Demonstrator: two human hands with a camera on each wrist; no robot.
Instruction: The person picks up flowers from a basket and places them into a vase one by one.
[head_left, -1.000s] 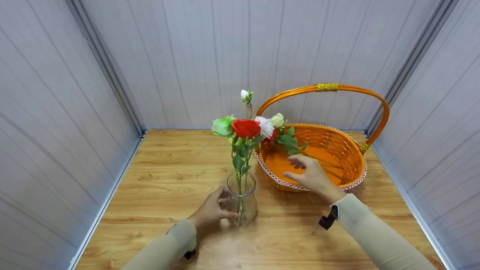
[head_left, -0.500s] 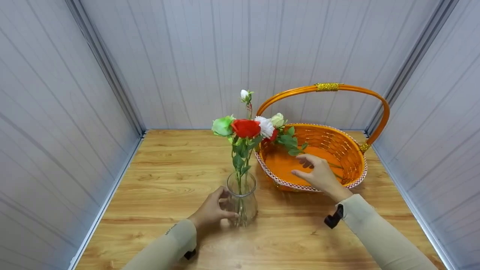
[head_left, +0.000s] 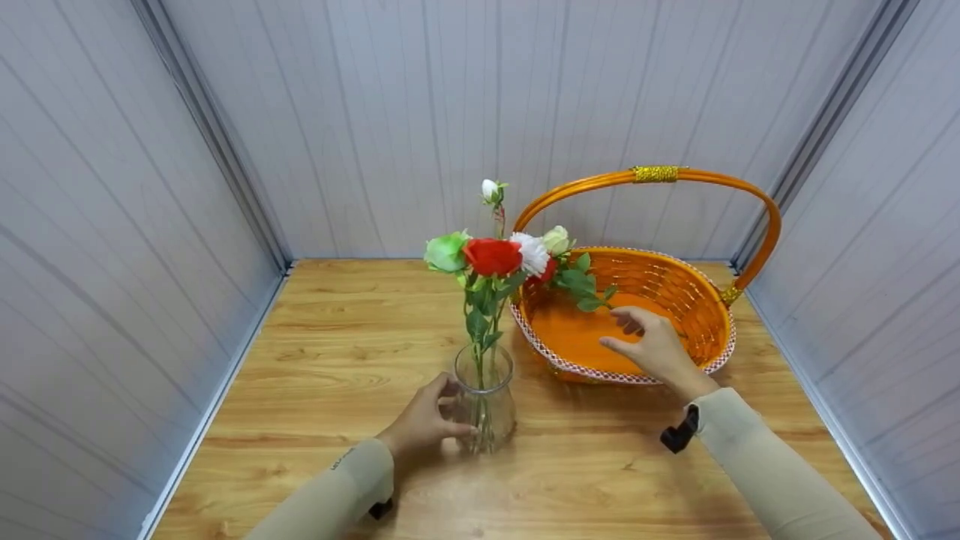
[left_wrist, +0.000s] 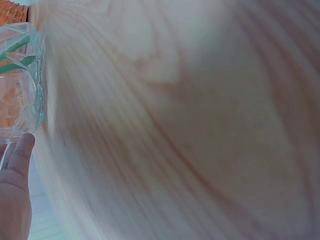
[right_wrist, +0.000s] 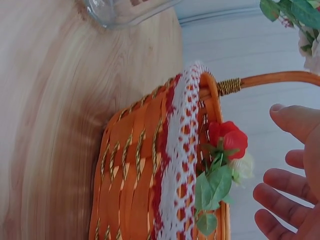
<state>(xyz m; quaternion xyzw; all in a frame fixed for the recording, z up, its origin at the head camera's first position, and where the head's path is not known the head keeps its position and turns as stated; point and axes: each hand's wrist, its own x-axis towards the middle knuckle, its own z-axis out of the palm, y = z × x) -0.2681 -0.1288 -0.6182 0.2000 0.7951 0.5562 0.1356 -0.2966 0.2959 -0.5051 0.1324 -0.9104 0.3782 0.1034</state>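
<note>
A clear glass vase (head_left: 487,416) stands upright on the table, holding a green rose (head_left: 447,252), a red rose (head_left: 493,257), a white carnation (head_left: 531,253) and a white bud (head_left: 490,190) on stems. My left hand (head_left: 424,420) holds the vase low on its left side, thumb in front and fingers behind. Over the orange basket (head_left: 660,266) hovers my right hand (head_left: 656,349), fingers spread and gripping nothing. Inside the basket lie a red rose (right_wrist: 229,140) and a cream rose (head_left: 555,240); the right hand partly hides their stems in the head view.
The basket's tall arched handle (head_left: 655,175) rises behind and right of my right hand. Panelled walls (head_left: 360,127) enclose the wooden table (head_left: 322,375) at the back and both sides.
My right hand has moved a little to the right over the basket, towards the stems in it. The left hand and vase have stayed put.
</note>
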